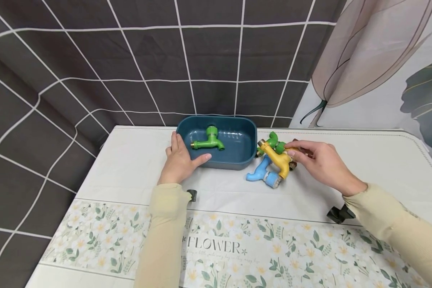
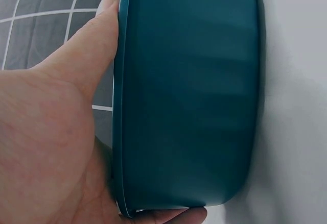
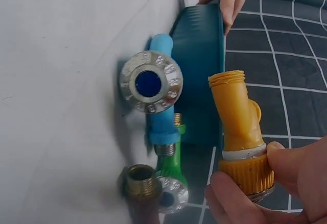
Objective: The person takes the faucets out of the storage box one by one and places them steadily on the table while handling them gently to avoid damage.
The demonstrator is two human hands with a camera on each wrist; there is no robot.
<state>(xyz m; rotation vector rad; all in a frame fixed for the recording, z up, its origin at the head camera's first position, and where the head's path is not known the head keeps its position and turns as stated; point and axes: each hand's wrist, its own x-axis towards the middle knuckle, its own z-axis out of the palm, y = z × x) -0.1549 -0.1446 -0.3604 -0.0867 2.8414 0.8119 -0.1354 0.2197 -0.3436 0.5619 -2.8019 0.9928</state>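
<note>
A yellow tap [image 1: 279, 161] is pinched by its ribbed knob between the thumb and fingers of my right hand [image 1: 322, 162]. In the right wrist view the yellow tap [image 3: 237, 117] is raised above the other taps. Below it lie a blue tap [image 1: 262, 173], a green tap [image 1: 273, 141] and a brownish metal tap [image 3: 142, 191], partly hidden in the head view. My left hand [image 1: 180, 162] holds the near-left corner of a dark teal basin [image 1: 230, 164], thumb over the front rim and fingers along the left side. Another green tap [image 1: 210, 141] lies inside the basin.
The basin stands at the back of a white table covering [image 1: 129, 168] with a floral band [image 1: 108, 236] across its front. Behind it hangs a dark cloth with a white grid [image 1: 212, 52]. A leaf-patterned curtain [image 1: 371, 52] hangs at the right.
</note>
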